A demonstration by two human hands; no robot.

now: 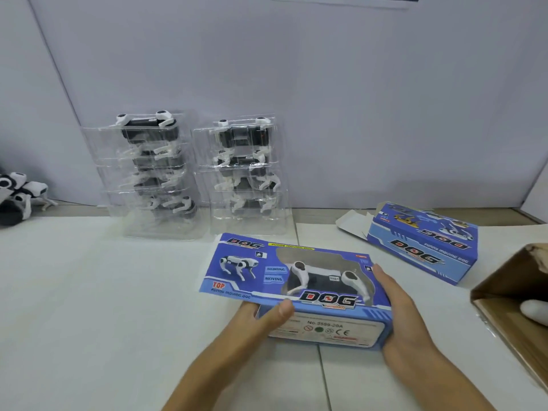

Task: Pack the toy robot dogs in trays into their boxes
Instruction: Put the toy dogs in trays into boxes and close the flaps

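Observation:
A blue "DOG" box (246,280) lies in front of me on the white table, and a white and black toy robot dog (326,277) shows through its window. My left hand (267,318) grips the box's near left side, thumb on the top edge. My right hand (397,310) lies flat against the box's right end. Two stacks of clear trays with robot dogs stand by the wall, the left stack (154,173) and the right stack (246,173).
A second blue box (424,241) with open flaps lies at the back right. A brown cardboard carton (504,292) sits at the right edge with something white inside. Loose robot dogs (17,197) lie at the far left.

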